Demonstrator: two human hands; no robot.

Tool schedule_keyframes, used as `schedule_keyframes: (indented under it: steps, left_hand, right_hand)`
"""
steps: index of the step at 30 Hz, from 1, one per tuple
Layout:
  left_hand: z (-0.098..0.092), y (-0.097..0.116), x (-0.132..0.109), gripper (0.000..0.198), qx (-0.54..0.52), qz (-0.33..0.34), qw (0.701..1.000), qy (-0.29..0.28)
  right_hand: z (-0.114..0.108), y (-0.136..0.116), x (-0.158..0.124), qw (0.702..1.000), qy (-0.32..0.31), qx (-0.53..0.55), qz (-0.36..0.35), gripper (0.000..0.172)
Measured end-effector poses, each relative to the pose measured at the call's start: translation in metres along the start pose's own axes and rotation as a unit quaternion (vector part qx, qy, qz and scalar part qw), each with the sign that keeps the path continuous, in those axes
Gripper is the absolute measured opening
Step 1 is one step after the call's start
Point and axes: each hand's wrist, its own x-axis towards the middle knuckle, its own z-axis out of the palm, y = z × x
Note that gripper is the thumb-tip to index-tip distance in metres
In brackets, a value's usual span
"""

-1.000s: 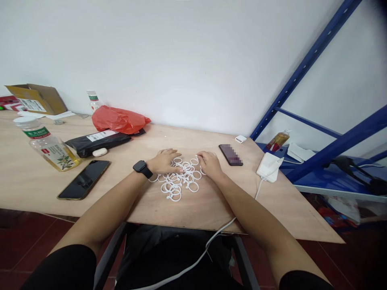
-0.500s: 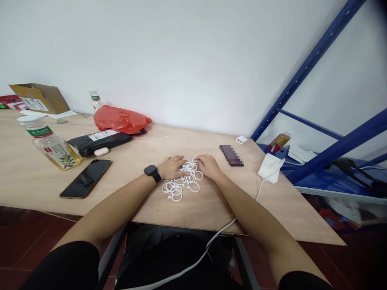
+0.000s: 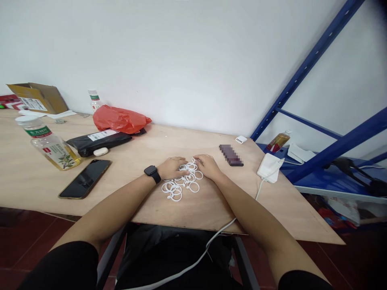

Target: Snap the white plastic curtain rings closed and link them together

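Note:
A pile of several white plastic rings point(image 3: 181, 183) lies on the wooden table point(image 3: 187, 209) in front of me. My left hand point(image 3: 173, 166), with a black watch on its wrist, rests flat on the left of the pile, fingers stretched over the rings. My right hand point(image 3: 208, 166) lies on the pile's right side with its fingers curved down onto the rings. The two hands nearly meet above the pile. Whether either hand grips a ring is hidden.
A black phone point(image 3: 85, 178) and a tea bottle point(image 3: 48, 146) lie to the left, with a black parcel point(image 3: 98, 140), red bag point(image 3: 119, 118) and cardboard box point(image 3: 36, 97) behind. Right: another phone point(image 3: 231, 154), a white charger point(image 3: 268, 166) with cable, blue shelving point(image 3: 326, 145).
Both hands have drawn together, pushing the spread rings into a tighter pile. My left hand moved right over the rings.

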Motion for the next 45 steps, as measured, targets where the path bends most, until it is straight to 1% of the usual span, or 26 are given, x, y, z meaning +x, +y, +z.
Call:
schedule_keyframes:
  steps: [5,11,17,20,25,30,33,37,42,45]
  left_hand:
    - [-0.002,0.001,0.001,0.055,-0.026,0.014,1.000,0.008]
    - [-0.005,0.004,0.002,0.055,-0.036,-0.015,0.999,-0.004]
    - [-0.008,0.007,0.003,0.042,-0.045,-0.018,0.999,0.017]
    - [-0.009,0.006,0.003,0.036,-0.049,-0.013,0.998,0.026]
    - [-0.008,0.005,0.003,0.028,-0.056,0.008,0.998,0.036]
    - [-0.008,0.006,0.004,0.022,-0.070,0.026,0.996,0.049]
    - [-0.009,0.007,0.004,0.018,-0.076,0.026,0.996,0.050]
    - [-0.011,0.008,0.003,0.017,-0.072,0.032,0.996,0.045]
    - [-0.011,0.008,0.003,0.016,-0.062,0.024,0.997,0.032]
    - [-0.010,0.008,0.004,0.017,-0.049,0.013,0.998,0.025]
  right_hand:
    - [-0.001,-0.001,0.000,1.000,-0.012,-0.011,0.010,0.027]
    - [-0.003,-0.003,-0.001,0.998,-0.034,-0.038,0.026,0.024]
    - [-0.005,-0.005,-0.001,0.995,-0.043,-0.078,0.042,0.020]
    - [-0.006,-0.005,-0.001,0.994,-0.031,-0.093,0.056,0.018]
    - [-0.005,-0.004,-0.002,0.991,0.014,-0.104,0.080,0.023]
    - [-0.004,-0.001,-0.004,0.988,-0.004,-0.119,0.098,0.024]
    - [-0.003,0.000,-0.004,0.990,0.003,-0.105,0.090,0.024]
    - [-0.002,0.001,-0.002,0.996,0.012,-0.074,0.057,0.022]
    - [0.000,-0.001,-0.002,0.998,-0.011,-0.049,0.027,0.023]
    - [-0.001,-0.002,-0.001,0.998,-0.019,-0.049,0.035,0.020]
